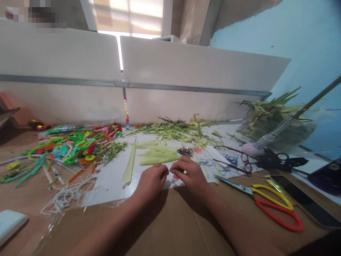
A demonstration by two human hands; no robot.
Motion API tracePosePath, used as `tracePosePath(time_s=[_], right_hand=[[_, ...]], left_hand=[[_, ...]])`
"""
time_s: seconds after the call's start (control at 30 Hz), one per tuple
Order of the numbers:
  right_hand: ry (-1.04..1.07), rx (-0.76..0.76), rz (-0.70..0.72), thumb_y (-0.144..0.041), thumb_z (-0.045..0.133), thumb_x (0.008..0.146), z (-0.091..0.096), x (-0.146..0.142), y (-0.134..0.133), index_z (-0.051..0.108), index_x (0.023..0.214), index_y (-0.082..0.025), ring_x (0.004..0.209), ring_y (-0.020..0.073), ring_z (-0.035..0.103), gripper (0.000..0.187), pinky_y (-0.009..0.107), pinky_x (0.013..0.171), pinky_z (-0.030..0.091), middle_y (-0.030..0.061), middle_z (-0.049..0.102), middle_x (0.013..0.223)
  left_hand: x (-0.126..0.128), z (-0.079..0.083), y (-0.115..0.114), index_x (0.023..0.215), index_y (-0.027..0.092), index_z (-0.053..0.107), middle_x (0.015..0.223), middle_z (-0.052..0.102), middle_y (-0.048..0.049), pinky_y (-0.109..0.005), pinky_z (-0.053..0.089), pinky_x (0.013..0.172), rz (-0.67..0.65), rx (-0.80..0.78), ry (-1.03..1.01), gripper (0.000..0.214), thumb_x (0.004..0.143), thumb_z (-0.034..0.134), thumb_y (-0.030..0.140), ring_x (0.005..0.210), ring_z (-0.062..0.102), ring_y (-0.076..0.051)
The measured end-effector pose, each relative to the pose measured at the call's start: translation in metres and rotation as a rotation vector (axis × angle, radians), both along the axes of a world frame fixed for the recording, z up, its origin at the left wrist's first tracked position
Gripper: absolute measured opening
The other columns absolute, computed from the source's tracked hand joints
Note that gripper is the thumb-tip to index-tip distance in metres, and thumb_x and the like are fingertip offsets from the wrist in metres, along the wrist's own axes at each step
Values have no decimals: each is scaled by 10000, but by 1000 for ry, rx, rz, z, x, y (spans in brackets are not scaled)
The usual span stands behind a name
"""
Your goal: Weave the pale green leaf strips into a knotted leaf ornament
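Over the front of a white sheet (112,188), my left hand (152,182) and my right hand (191,175) meet almost fingertip to fingertip. Both have thumb and fingers pinched; whatever lies between them is too small to make out. Just beyond my hands lie flat pale green corn husks (157,157). One long husk strip (129,167) rests to the left of them. A small clump of dark strands (185,152) sits right behind my right hand, with red bits (197,149) beside it. More red shows under my right fingers.
Yellow-and-red-handled scissors (249,191), a phone (303,201) and eyeglasses (245,161) lie right. Behind them stands a bag of husks (266,122). Colourful pipe cleaners (66,147) and white string (68,193) spread left. Shredded green husk (178,129) lines the back, before a white partition (186,67).
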State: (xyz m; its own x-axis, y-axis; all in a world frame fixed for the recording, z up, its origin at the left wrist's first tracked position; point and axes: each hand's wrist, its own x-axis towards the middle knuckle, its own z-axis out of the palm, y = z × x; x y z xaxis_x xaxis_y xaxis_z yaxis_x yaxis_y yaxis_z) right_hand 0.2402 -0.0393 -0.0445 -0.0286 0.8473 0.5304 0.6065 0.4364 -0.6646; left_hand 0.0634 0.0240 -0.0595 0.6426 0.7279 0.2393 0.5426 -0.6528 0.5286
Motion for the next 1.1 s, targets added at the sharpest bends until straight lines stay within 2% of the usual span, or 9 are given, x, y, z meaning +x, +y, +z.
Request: tracePosePath(time_s=[0.1,0.2,0.33,0.43,0.53,0.7,0.9,1.0,1.1], right_hand=[[35,-47,1,-245,658,911,2,10,3,745,806,-218,772,197,588,139,318,712,424,25,607,792],[155,-149,16,-289,703,856,2,19,9,749,784,-211,773,192,587,116,308,715,432,20,615,796],[320,-240,42,-354,751,803,-1,20,13,741,753,-202,754,194,579,160,309,709,440,14,629,768],[326,-235,76,-367,755,807,-4,13,12,730,719,-203,762,200,576,188,313,713,445,12,620,751],[293,-199,59,-330,744,828,-7,4,10,733,734,-205,721,189,564,157,304,678,430,9,619,738],[114,-87,27,-253,701,886,-7,-6,3,758,808,-217,757,206,590,104,330,710,426,34,645,778],[-4,-25,-1,-225,636,935,2,-2,-2,733,824,-223,771,214,586,148,339,695,424,43,621,804],[17,-26,-25,-222,644,919,5,6,0,730,805,-224,786,212,583,143,336,709,429,36,611,800],[122,-60,-36,-247,680,874,4,15,5,737,778,-221,777,200,574,114,321,710,427,21,598,783]], left_hand=[[-3,3,2,901,213,722,892,672,-40,-275,392,717,-164,-55,-18,247,930,480,171,800,601,-188],[-5,9,6,883,213,740,897,698,-35,-269,436,768,-291,-289,-200,227,929,527,278,838,619,-192],[-4,17,6,855,193,731,860,720,-34,-277,454,746,-183,-627,-459,265,874,607,426,825,619,-207],[-2,15,5,846,185,709,810,702,-28,-269,430,682,-43,-710,-563,301,846,618,471,759,594,-195],[1,8,7,793,184,679,750,669,-21,-278,418,675,47,-650,-562,293,840,589,459,746,582,-201],[3,-1,7,744,197,601,754,636,-23,-297,387,702,118,-303,-341,247,918,499,340,769,576,-209],[0,-2,1,874,179,665,886,665,-76,-313,378,726,29,-5,-2,242,963,440,188,819,602,-230],[-2,1,-1,906,196,701,902,662,-69,-305,382,716,-105,2,18,252,942,453,164,797,600,-219],[-1,10,-2,872,203,712,881,661,-54,-288,411,735,-254,-176,-136,230,932,493,234,797,600,-204]])
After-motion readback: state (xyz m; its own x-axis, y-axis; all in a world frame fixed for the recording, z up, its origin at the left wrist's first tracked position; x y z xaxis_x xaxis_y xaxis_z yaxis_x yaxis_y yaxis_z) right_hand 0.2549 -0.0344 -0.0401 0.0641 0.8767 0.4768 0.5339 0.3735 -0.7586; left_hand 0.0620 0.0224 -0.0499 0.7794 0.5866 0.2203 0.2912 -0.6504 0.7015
